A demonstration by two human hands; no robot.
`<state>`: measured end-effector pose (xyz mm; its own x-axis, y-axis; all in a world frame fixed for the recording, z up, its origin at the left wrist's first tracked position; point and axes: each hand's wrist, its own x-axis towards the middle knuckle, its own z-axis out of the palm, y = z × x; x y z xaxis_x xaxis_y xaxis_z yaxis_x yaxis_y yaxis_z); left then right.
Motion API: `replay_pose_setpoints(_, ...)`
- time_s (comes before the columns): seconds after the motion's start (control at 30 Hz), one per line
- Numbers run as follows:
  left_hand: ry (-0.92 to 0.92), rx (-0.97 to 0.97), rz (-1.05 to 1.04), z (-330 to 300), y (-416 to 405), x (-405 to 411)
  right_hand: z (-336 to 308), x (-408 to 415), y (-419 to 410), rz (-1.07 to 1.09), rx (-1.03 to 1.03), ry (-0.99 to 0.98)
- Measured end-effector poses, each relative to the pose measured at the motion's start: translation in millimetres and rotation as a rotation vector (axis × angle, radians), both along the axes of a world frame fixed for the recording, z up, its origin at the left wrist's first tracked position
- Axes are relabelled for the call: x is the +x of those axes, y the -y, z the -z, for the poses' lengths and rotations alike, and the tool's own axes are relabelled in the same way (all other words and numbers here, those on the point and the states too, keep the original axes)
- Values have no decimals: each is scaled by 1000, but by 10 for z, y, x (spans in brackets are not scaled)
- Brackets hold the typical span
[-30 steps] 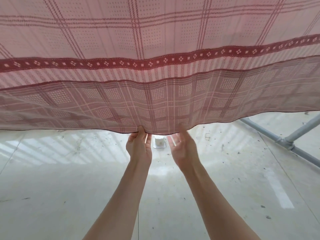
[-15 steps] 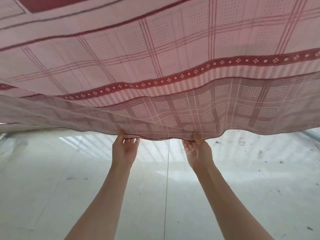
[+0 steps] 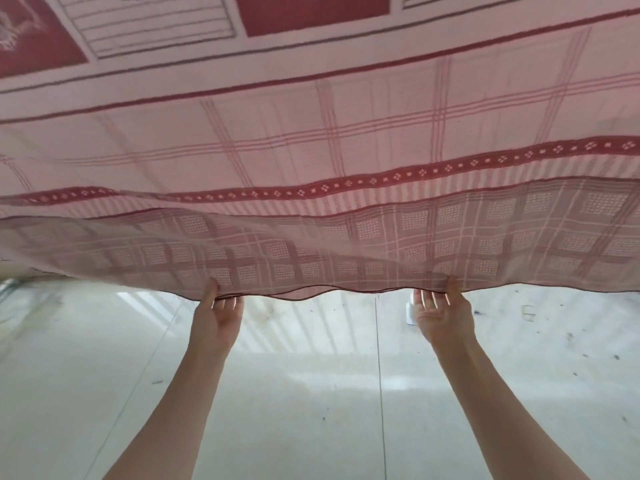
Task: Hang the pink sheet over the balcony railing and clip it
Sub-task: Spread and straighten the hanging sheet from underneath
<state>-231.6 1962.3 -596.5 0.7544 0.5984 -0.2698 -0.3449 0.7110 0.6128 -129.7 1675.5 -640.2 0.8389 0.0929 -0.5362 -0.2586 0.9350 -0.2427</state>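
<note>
Pink woven cloth fills the upper half of the view: the pink sheet, checked and banded in dark red, hangs in a broad span above and ahead of the person. Its lower hem runs left to right across the frame, and that is the long axis any coming move must follow.

The left hand is raised to the hem left of centre. Its thumb lies on the near face of the cloth and its fingers go behind the edge, so it pinches the hem. The right hand is raised to the hem right of centre, palm towards the camera, thumb up on the cloth, fingers reaching under the edge. It appears to pinch the hem likewise, though the fingertips are partly hidden by the cloth. The two hands are well apart, with a slack, wavy run of hem between them.

Below lies a pale concrete floor, marked with specks and a thin seam. No railing and no clips are visible in this view, so the support cannot be confirmed.

Judgement: the sheet is being spread along its hem and clipping has not begun. Both hands stand about equally near the hem, so neither has the advantage.
</note>
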Motion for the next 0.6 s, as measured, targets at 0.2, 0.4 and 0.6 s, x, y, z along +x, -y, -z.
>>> replay_pose_setpoints(0.2, -9, 29, 144, 245, -366, 3, -9, -315, -835, -120, -76, 103)
replay_pose_setpoints(0.4, -13, -5, 230, 373, -556, -9, -132, -522, -1652, -126, -77, 188)
replay_pose_setpoints(0.6, 7, -11, 301, 531, -635, 71, -73, -663, -2002, -135, -122, 171)
